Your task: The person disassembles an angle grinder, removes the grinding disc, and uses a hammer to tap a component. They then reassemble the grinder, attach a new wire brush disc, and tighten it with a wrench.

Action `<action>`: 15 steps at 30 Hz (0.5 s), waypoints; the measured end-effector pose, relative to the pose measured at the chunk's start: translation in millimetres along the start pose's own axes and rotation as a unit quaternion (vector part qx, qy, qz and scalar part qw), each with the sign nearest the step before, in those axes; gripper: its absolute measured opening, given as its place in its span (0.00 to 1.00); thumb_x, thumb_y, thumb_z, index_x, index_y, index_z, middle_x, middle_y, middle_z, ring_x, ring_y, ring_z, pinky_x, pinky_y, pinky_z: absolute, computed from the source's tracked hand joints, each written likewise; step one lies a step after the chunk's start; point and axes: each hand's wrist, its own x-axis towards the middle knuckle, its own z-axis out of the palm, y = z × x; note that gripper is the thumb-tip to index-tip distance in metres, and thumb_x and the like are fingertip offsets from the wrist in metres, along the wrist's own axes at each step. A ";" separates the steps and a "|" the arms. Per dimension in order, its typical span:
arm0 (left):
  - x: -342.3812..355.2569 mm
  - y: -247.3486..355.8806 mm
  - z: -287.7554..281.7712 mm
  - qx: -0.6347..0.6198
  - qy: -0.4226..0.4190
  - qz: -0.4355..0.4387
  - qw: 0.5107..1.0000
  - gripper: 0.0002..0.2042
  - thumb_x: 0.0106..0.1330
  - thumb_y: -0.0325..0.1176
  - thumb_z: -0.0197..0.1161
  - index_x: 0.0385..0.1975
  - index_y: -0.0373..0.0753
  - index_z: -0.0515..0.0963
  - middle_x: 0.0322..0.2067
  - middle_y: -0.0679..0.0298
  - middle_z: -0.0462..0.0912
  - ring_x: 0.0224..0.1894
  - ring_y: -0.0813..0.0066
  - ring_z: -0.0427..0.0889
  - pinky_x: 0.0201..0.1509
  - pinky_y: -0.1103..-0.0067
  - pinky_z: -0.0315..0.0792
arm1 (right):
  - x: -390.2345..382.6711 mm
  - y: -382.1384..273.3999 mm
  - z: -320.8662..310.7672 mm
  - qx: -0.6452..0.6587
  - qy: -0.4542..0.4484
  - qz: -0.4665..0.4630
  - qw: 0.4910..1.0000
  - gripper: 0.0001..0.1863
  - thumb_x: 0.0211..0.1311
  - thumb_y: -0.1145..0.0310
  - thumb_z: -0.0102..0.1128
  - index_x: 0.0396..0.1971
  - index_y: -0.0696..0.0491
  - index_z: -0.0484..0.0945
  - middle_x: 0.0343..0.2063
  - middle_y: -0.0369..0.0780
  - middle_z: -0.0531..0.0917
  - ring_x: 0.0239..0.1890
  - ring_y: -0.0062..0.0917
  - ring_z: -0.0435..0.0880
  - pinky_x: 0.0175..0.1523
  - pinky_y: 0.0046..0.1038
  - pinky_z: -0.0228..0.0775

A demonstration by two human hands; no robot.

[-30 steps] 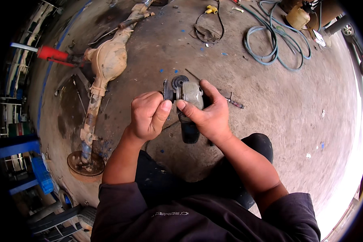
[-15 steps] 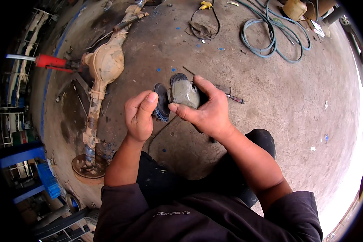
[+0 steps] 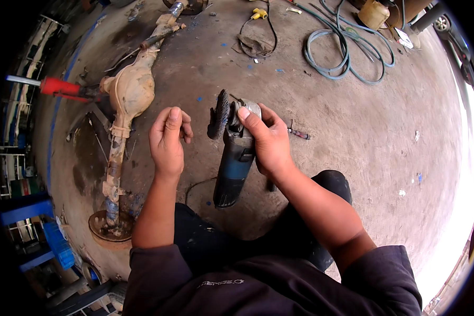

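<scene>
My right hand [image 3: 271, 145] grips the head of an angle grinder [image 3: 232, 171], whose blue-and-black body hangs down toward my lap. Its dark wire brush wheel [image 3: 221, 116] stands on edge at the head's left side. My left hand [image 3: 167, 142] is raised just left of the wheel, apart from it, with its fingers loosely curled and nothing visible in them. A slim tool [image 3: 300, 132] lies on the floor beyond my right hand.
A rusty axle housing [image 3: 134, 87] runs along my left, with a red cylinder [image 3: 60, 85] beside it. Blue-grey hose coils [image 3: 326, 63], a yellow plug [image 3: 259, 14] and a plastic jug [image 3: 374, 16] lie ahead. Blue racking [image 3: 29, 208] stands at the far left.
My left hand has let go of the brush wheel and moved left. My right hand has turned the grinder, so its body now shows lengthwise and the wheel has risen.
</scene>
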 end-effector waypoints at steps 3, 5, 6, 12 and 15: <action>-1.3 -7.4 -8.6 -0.003 -0.048 -0.053 0.997 0.18 0.80 0.46 0.53 0.47 0.34 0.76 0.36 0.61 0.80 0.37 0.76 0.78 0.35 0.80 0.69 | -1.8 -6.2 4.5 0.082 -0.016 0.040 0.996 0.40 0.61 0.53 0.76 0.60 0.70 0.73 0.48 0.45 0.83 0.47 0.24 0.82 0.52 0.27 0.76; -3.8 -9.6 -4.5 0.003 -0.076 -0.048 0.996 0.23 0.78 0.49 0.57 0.57 0.32 0.73 0.47 0.56 0.80 0.46 0.72 0.79 0.42 0.78 0.72 | -1.9 -6.7 6.5 0.100 -0.013 0.051 0.994 0.28 0.64 0.52 0.73 0.49 0.62 0.80 0.38 0.37 0.84 0.37 0.18 0.81 0.42 0.25 0.75; -5.4 -7.7 0.0 0.012 -0.091 -0.027 0.995 0.28 0.76 0.51 0.59 0.62 0.32 0.70 0.54 0.53 0.78 0.52 0.69 0.78 0.46 0.76 0.73 | -3.5 -11.9 5.0 0.069 -0.007 0.083 0.994 0.27 0.65 0.50 0.71 0.47 0.61 0.81 0.36 0.37 0.84 0.35 0.19 0.81 0.40 0.24 0.75; -10.2 -5.1 9.2 0.063 -0.148 0.043 0.986 0.50 0.64 0.58 0.71 0.75 0.28 0.55 0.72 0.45 0.63 0.73 0.55 0.64 0.68 0.68 0.67 | 2.6 -0.4 10.7 0.103 -0.009 0.108 0.989 0.25 0.66 0.51 0.71 0.45 0.61 0.81 0.35 0.38 0.83 0.34 0.19 0.81 0.39 0.25 0.75; -8.1 -11.0 8.8 0.050 -0.159 0.045 0.985 0.52 0.63 0.60 0.71 0.75 0.27 0.55 0.72 0.46 0.64 0.73 0.56 0.65 0.71 0.67 0.64 | 0.2 1.4 13.6 0.081 -0.022 0.098 0.992 0.29 0.64 0.51 0.73 0.49 0.64 0.79 0.37 0.40 0.84 0.36 0.20 0.82 0.41 0.25 0.76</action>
